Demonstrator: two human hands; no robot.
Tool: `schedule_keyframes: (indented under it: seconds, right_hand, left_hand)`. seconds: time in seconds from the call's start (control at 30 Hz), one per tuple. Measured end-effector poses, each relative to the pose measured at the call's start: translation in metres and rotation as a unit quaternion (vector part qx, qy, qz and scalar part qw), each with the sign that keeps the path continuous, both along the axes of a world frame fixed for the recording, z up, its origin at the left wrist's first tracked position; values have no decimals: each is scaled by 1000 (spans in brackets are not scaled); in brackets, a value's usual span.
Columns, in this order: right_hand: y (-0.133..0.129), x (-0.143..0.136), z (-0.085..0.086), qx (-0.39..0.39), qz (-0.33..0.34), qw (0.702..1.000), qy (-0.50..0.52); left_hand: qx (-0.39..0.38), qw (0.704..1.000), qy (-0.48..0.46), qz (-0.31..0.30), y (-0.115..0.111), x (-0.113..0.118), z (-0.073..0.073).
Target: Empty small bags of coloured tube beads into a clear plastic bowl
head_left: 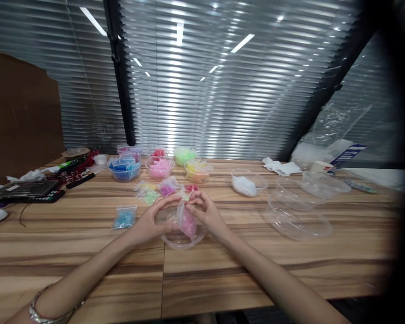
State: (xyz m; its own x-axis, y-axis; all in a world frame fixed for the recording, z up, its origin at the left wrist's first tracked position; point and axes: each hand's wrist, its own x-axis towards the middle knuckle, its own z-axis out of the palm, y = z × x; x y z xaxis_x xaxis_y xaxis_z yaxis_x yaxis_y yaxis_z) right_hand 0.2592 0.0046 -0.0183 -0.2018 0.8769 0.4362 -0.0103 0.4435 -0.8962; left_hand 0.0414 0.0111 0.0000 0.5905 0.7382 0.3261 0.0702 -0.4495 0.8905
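A small zip bag of pink beads is held up between both hands, tilted above a clear round plastic bowl. My left hand grips the bag from the left, thumb low and fingers at its top edge. On the other side, my right hand pinches the bag's upper right edge. Beyond the hands lie small bags of purple beads, green beads and red beads. A bag of blue beads rests left of my left hand.
Behind stand bowls of bags: blue, pink, yellow-orange and green. A bowl with white bags is right of them. Clear containers sit farther right. A dark device lies at the left.
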Motion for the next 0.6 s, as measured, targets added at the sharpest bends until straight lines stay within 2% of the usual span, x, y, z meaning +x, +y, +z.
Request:
schedule_keyframes:
  seconds: [0.27,0.6]
  right_hand:
    - [-2,0,2,-15,-9,1000,22]
    - [-3,1,5,-24,-10,1000,17]
  left_hand:
    - [14,999,29,11,-2,-3,2]
    - [1,1000,15,3,-2,-2,1]
